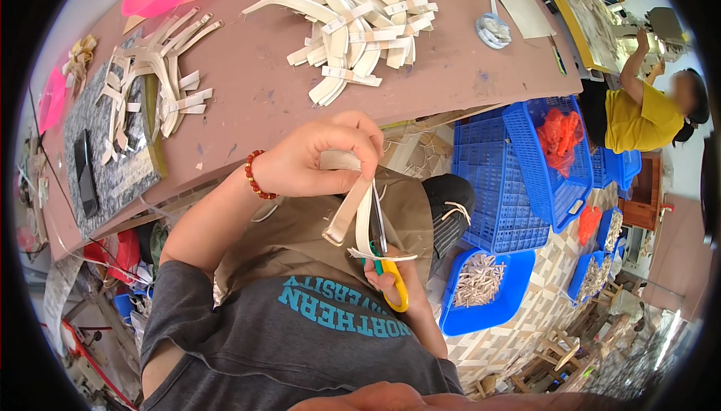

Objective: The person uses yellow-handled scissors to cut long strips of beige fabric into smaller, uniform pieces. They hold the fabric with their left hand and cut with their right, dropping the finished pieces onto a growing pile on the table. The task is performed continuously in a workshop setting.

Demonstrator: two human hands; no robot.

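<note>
My left hand, with a red bead bracelet on its wrist, pinches a folded cream strap between thumb and fingers above my lap. The strap hangs down in two lengths, and one end shows a small metal-looking piece. My right hand is closed round scissors with yellow and green handles. Their blades point up beside the strap's right-hand length. A thin cream strip lies across the strap's lower end near the handles; whether it is still joined cannot be made out.
A large heap of cream straps lies on the brown table, with a smaller bunch to the left near a dark phone. Blue crates and a blue tub stand at right. A person in yellow is farther right.
</note>
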